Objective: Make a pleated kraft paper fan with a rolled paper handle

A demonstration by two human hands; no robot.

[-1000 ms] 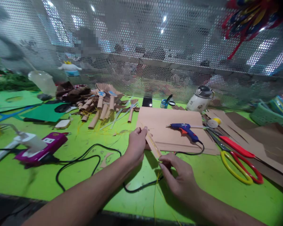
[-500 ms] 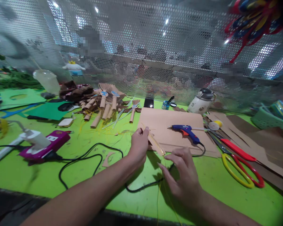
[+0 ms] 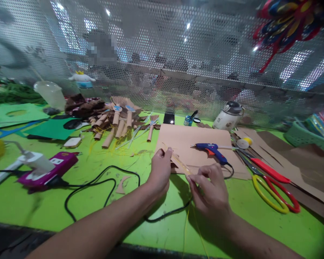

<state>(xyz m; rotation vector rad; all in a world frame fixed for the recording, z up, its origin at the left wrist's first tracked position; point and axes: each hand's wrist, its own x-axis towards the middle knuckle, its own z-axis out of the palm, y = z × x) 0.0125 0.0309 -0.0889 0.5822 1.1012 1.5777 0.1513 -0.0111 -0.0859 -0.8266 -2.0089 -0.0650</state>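
My left hand [image 3: 161, 171] pinches one end of a thin rolled brown paper stick [image 3: 180, 162] above the green table [image 3: 140, 223]. My right hand [image 3: 209, 192] is closed in a pinch at the stick's lower end, where thin yellow strands [image 3: 187, 223] hang down toward the table edge. Both hands hover just in front of a stack of brown card sheets [image 3: 186, 142]. A blue glue gun [image 3: 212, 151] lies on that stack, its black cord [image 3: 162, 214] running under my hands.
Red and yellow scissors [image 3: 270, 181] lie to the right on more brown card. Finished paper rolls [image 3: 116, 124] are heaped at the back left. A magenta power strip [image 3: 50, 169] sits at the left. A white pot [image 3: 228, 115] and a green basket [image 3: 307, 138] stand farther right before a perforated screen.
My right hand has risen along the stick and closed into a pinch on its lower end. My left hand has barely moved, keeping its hold.
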